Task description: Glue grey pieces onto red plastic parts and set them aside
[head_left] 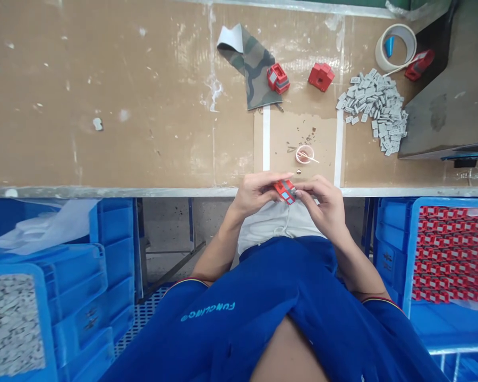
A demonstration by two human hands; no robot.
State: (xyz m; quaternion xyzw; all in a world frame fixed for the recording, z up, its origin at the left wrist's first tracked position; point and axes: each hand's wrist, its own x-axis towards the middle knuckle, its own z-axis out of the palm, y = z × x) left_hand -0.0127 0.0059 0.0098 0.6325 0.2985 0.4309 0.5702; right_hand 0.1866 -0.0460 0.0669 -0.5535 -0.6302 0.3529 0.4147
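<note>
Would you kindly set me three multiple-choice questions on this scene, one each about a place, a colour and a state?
1. Where does the small cup stand?
A) In a blue crate
B) On the bench between white tape strips
C) On the camouflage cloth

2. What colour are the small pieces heaped towards the far right of the bench?
A) Red
B) Blue
C) Grey

3. What state is the red-and-grey block in?
A) Lying on the bench
B) Held in both hands
C) Sitting in a blue crate

1 B: the cup sits between the two strips.
2 C: the heap shows pale grey.
3 B: the left hand and right hand grip it from either side.
</note>
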